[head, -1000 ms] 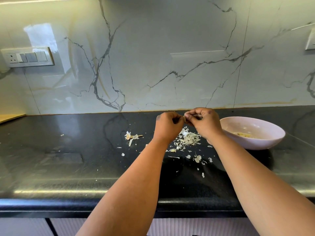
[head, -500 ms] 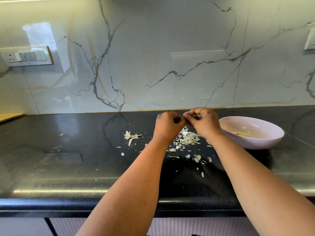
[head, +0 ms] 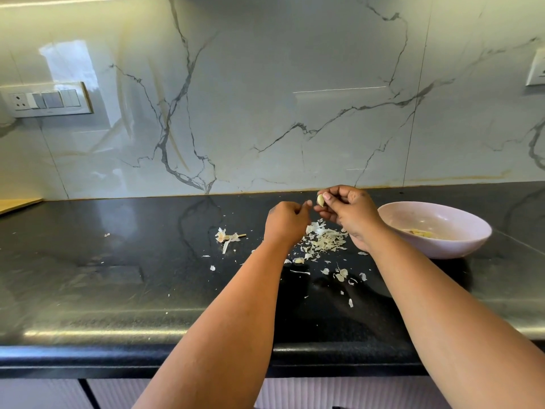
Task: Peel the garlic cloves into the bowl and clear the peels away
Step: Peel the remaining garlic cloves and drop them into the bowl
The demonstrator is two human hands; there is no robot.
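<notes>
With the right hand (head: 349,215) pinching the garlic clove (head: 320,200), the curled left hand (head: 287,222) should strip remaining skin before release into the bowl (head: 460,246).

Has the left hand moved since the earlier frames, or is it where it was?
Yes. The left hand has drawn left, away from the right hand, which holds the garlic clove. Against the peel pile, a gap now separates the fingertips.

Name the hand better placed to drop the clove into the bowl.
Right. The right hand already pinches the pale garlic clove and is beside the pale pink bowl; the left hand is farther away.
</notes>
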